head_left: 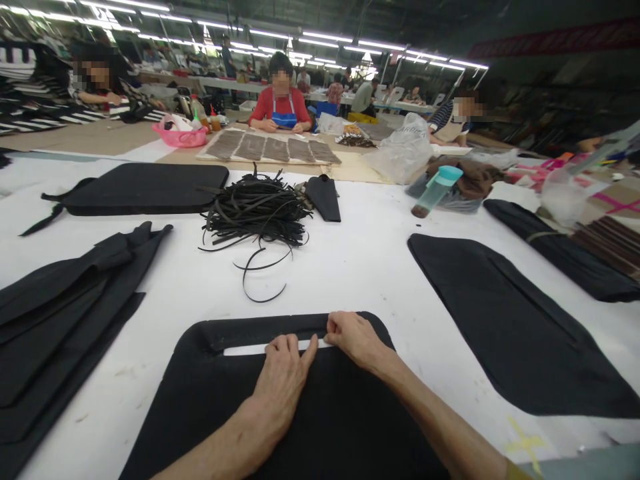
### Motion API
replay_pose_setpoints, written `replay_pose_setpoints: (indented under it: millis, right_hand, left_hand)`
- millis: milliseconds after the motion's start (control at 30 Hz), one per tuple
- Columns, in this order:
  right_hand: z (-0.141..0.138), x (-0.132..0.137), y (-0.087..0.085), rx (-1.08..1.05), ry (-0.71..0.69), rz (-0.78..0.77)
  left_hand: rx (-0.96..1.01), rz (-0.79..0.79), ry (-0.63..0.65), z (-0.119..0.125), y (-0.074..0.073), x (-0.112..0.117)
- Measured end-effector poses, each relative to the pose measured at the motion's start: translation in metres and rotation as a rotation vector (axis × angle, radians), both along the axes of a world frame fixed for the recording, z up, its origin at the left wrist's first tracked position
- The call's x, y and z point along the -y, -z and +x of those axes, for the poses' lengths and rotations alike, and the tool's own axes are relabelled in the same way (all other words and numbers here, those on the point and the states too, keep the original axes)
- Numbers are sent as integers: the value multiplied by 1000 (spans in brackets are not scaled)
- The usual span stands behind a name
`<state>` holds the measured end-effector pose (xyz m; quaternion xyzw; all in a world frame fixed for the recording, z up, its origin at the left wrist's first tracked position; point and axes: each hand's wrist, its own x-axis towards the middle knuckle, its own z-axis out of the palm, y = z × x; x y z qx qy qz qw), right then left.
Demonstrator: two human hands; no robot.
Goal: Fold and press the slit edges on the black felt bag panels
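Observation:
A black felt panel (210,400) with a long handle slot lies in front of me on the white table (360,267). My left hand (283,380) rests flat on the panel just below the slot, fingers stretched toward the slot's edge. My right hand (353,337) sits at the slot's right end with fingers curled, pinching the felt strip above the slot. A pile of thin black straps (257,210) lies farther back, one loose strap curling toward me.
Stacks of black felt pieces lie at the left (60,300), back left (145,188) and right (510,333). A teal-capped bottle (435,190) lies tipped at the right. Other people sit working at tables behind, one in a red shirt (281,107).

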<state>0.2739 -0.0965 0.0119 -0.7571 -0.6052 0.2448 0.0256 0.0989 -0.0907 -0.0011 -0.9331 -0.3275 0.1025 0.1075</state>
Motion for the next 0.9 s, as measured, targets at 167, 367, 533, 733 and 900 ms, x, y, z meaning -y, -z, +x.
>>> replay_pose_setpoints:
  millis: [167,367,533,733,900]
  right_hand:
    - [23,13,-2,-42,9,41]
    - [32,19,-6,-59,59,27]
    - [32,12,-3,-40,133,-31]
    - [35,2,2,-36,138,-102]
    - [43,0,-8,-65,116,-117]
  left_hand:
    - [-58,74,-5,11,3,3]
    - [-71,255,64,9,21,9]
    - [-138,242,100,9,38,3]
    - [-174,151,92,19,22,1]
    - [-228,-69,82,31,-5,-7]
